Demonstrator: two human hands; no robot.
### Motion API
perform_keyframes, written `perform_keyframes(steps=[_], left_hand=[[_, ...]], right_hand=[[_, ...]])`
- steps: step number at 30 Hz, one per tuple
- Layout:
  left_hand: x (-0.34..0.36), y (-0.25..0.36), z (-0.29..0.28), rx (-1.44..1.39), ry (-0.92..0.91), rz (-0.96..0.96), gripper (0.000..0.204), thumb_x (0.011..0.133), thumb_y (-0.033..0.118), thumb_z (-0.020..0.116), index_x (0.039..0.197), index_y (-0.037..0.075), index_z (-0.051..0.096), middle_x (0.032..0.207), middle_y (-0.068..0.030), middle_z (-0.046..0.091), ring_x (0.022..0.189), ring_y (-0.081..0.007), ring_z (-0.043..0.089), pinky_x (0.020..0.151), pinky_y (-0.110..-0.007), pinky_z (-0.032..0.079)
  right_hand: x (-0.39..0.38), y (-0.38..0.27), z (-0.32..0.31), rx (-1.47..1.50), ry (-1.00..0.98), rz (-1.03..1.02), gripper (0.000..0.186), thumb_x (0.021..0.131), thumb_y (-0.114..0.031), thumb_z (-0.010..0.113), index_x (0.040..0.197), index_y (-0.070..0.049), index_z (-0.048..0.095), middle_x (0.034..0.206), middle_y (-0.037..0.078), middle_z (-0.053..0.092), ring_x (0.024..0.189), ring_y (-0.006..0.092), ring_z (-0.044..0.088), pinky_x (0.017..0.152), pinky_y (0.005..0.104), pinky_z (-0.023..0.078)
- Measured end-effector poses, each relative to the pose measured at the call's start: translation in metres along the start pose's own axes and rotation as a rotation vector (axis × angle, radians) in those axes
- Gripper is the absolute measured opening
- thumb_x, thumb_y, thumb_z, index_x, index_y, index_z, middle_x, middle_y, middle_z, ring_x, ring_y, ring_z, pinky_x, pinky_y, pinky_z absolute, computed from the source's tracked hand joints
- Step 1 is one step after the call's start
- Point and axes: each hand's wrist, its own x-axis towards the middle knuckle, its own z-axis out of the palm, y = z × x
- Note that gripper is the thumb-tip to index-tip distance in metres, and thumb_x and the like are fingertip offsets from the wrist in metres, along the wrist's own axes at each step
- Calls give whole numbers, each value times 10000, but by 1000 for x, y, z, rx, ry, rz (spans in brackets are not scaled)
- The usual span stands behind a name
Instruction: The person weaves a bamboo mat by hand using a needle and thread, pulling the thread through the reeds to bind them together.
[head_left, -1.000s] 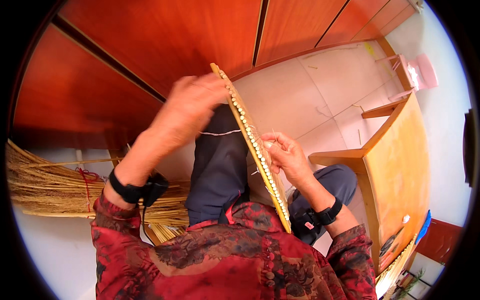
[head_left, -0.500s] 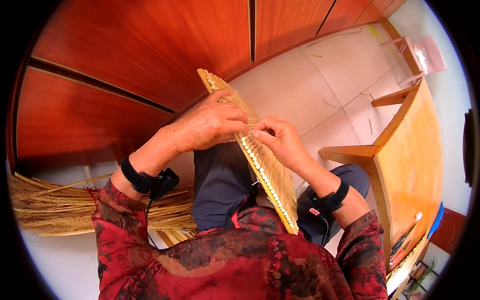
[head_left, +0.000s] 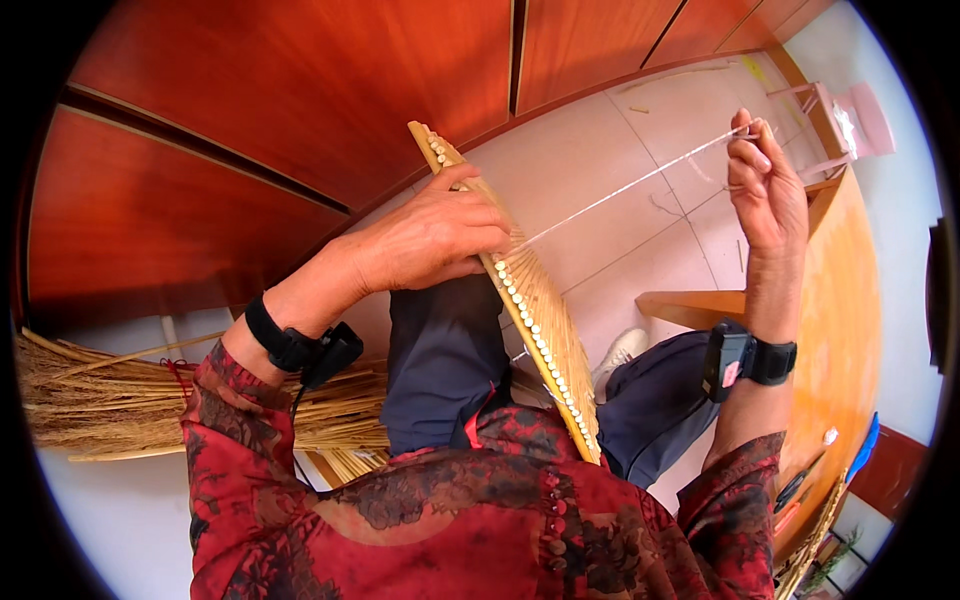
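A long panel of pale straw stalks (head_left: 548,315) lies slantwise over my lap, the cut round ends lined up along its left edge beside a yellow strip. My left hand (head_left: 440,232) is closed on the panel's upper part, with fingers over the row of stalk ends. From near those fingers a white string (head_left: 640,184) runs taut up to the right. Raised well away from the panel, my right hand (head_left: 768,195) pinches the far end of this string. Where the string meets the stalks is partly hidden by my left fingers.
Bundled dry stalks (head_left: 110,400) lie at the left. A red-brown wooden cabinet (head_left: 290,70) spans the far side. To the right stands a wooden table (head_left: 835,310) with a black-handled tool (head_left: 790,490). A pink chair (head_left: 868,122) is farther back.
My right hand has moved from beside the panel to far up and right, drawing the string out straight. My left hand stays on the panel, which has shifted slightly.
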Motion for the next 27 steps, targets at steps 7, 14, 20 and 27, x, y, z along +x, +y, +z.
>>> perform_keyframes(steps=[7, 14, 20, 27], left_hand=[[0, 3, 5, 188, -18, 86, 330, 723, 151, 738, 1017, 113, 594, 1005, -21, 612, 997, -217, 601, 1063, -523, 337], [-6, -6, 6, 251, 62, 206, 286, 718, 133, 729, 983, 108, 622, 992, -32, 631, 980, -226, 596, 985, -480, 412], [2, -1, 5, 62, 13, 175, 244, 712, 93, 727, 937, 102, 634, 950, -30, 630, 965, -231, 593, 948, -462, 412], [-1, 2, 7, -76, -24, 80, 289, 669, 32, 729, 923, 83, 601, 931, -42, 614, 954, -240, 587, 937, -450, 401]], right_hand=[[11, 32, -5, -37, 128, -44, 74, 943, -102, 574, 943, -30, 557, 827, 61, 587, 662, 120, 444, 464, 199, 335], [34, 59, 17, -105, 472, -153, 53, 955, -42, 509, 917, -8, 498, 738, 54, 492, 703, 165, 509, 626, 281, 467], [29, 39, 5, -265, 326, -7, 139, 976, -24, 452, 840, 3, 458, 695, 16, 439, 522, 60, 305, 416, 194, 259], [35, 21, 5, -434, 264, 34, 193, 995, -51, 411, 810, -16, 454, 658, -15, 371, 517, 42, 276, 405, 180, 217]])
